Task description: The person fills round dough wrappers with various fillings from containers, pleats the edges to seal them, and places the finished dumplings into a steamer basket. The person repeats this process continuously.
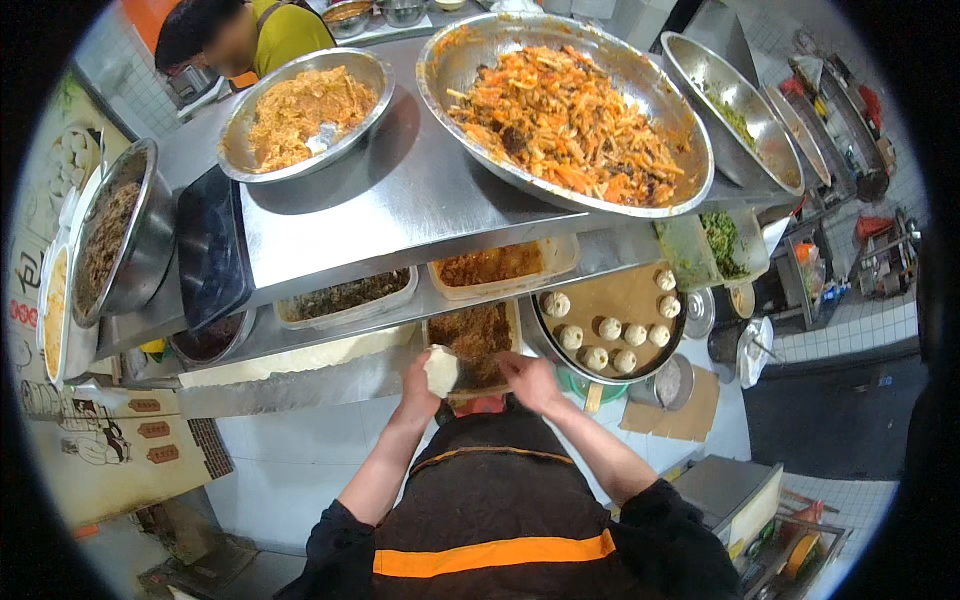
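Observation:
My left hand [417, 388] holds a round, pale dough wrapper [442, 370] up at the near left edge of a plastic container [516, 330] of brown minced filling [472, 334]. My right hand [531, 381] is at the container's near right edge, fingers bent together over the filling. Whether a tool is between those fingers is too small to tell. To the right stands a round, dark-rimmed pan [592, 296] lined with brown paper, with several pleated buns [610, 328] spaced out in it.
A steel shelf [322, 225] above my hands carries a large bowl of shredded vegetable filling [570, 127], a smaller bowl of orange-brown filling [311, 112] and a tilted bowl of dark mince [112, 232]. Two filling tubs [349, 292] sit underneath. Across the shelf, a person [289, 37] bends down.

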### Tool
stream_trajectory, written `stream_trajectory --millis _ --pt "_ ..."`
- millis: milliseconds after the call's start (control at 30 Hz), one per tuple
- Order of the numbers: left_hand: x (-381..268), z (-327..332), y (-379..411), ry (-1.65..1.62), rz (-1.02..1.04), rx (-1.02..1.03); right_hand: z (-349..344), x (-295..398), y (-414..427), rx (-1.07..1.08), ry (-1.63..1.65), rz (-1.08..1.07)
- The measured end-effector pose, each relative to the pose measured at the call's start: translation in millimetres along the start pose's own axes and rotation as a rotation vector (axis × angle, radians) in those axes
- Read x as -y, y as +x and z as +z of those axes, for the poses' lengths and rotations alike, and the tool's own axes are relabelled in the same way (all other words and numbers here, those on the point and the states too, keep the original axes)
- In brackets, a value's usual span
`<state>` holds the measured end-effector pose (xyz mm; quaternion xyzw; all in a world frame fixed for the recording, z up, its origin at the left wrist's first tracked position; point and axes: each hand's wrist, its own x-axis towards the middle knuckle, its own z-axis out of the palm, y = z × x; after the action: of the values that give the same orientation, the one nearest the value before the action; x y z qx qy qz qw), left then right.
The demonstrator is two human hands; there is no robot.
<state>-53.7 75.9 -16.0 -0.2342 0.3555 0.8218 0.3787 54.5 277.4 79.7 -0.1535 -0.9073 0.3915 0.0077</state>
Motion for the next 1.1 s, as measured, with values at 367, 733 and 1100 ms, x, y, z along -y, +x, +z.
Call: stream_trajectory --millis 367,733,1100 --pt "38 36 48 -0.395 -0.091 0.01 -46 -6 -36 -0.157 -0.284 -0.321" --pt "20 49 -26 -0.225 -0.186 0.274 -3 -45 63 0.483 0.802 0.195" --pt "18 73 -59 0.113 -0.088 0.332 -19 -15 63 0.505 0.492 -0.047"
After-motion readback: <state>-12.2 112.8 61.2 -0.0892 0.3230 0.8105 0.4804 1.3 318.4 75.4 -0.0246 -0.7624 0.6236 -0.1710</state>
